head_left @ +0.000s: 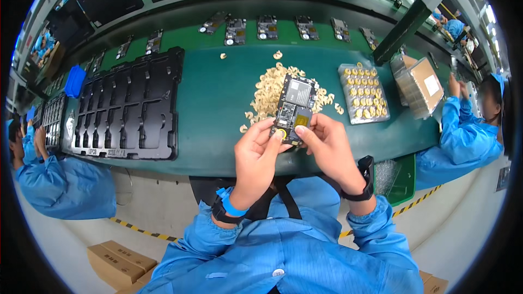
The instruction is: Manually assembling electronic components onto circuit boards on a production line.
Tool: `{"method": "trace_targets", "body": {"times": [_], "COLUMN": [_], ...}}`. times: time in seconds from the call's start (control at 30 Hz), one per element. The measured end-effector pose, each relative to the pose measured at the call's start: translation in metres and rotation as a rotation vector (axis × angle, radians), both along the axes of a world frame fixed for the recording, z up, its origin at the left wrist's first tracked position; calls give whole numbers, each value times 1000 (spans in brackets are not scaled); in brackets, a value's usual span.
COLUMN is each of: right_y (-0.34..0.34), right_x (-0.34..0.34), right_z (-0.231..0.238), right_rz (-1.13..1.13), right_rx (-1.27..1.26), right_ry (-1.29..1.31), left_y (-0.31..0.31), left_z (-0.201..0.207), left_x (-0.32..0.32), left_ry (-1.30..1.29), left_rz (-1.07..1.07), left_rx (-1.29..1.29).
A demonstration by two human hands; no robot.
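Observation:
Between my two hands is an opened phone-like circuit assembly [297, 91], a black slab with a grey label, bare board and a gold patch. My left hand [255, 149] is closed on its lower left edge, thumb pressed by a yellow ring-shaped part [280, 134] at the bottom corner. Closed on the lower right side is my right hand [331, 144], its thumb lying on the front face. Fingers behind the assembly are partly hidden. Just beyond it spreads a pile of small cream C-shaped pieces [267, 90] on the green mat [210, 98].
To the right stands a clear tray of yellow round parts [364, 95], beside a stack of trays with cardboard [425, 87]. A black moulded tray [128, 109] lies left, with a blue bin [74, 81] near it. Similar assemblies [235, 31] line the green strip behind. Co-workers sit at both sides.

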State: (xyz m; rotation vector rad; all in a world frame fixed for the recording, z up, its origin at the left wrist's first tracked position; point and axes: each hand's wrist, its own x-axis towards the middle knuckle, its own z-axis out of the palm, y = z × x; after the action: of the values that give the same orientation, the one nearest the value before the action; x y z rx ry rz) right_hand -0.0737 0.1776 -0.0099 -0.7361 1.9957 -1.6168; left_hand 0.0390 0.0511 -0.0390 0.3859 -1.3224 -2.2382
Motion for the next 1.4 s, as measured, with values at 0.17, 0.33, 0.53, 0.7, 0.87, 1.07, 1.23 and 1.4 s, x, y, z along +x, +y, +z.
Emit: {"method": "trace_targets", "body": {"times": [0.17, 0.33, 0.53, 0.7, 0.87, 1.07, 1.23, 1.4], "right_y": [-33, -116, -154, -176, -149, -124, -88, -14], "right_x": [-105, -251, -311, -300, -302, -332, -296, -93], "right_z": [20, 20, -25, -27, -2, -24, 18, 43], "right_rz": [-1, -216, -192, -68, -400, -437, -290, -10], "right_rx": [97, 309, 446, 441, 876, 785, 277, -159], "right_ry": [256, 284, 245, 128, 851, 626, 328, 9], "left_y": [-24, -41, -55, -62, -60, -44, -32, 1], "left_z": [-1, -6, 8, 9, 12, 14, 23, 31], "left_x": [0, 28, 49, 51, 47, 33, 19, -14], "left_ry": [-88, -108, -183, -209, -223, -217, -215, -124], "left_rz": [5, -75, -124, -38, -95, -163, -216, -46], "left_rx": [-72, -153, -215, -250, -248, -263, -307, -148]}}
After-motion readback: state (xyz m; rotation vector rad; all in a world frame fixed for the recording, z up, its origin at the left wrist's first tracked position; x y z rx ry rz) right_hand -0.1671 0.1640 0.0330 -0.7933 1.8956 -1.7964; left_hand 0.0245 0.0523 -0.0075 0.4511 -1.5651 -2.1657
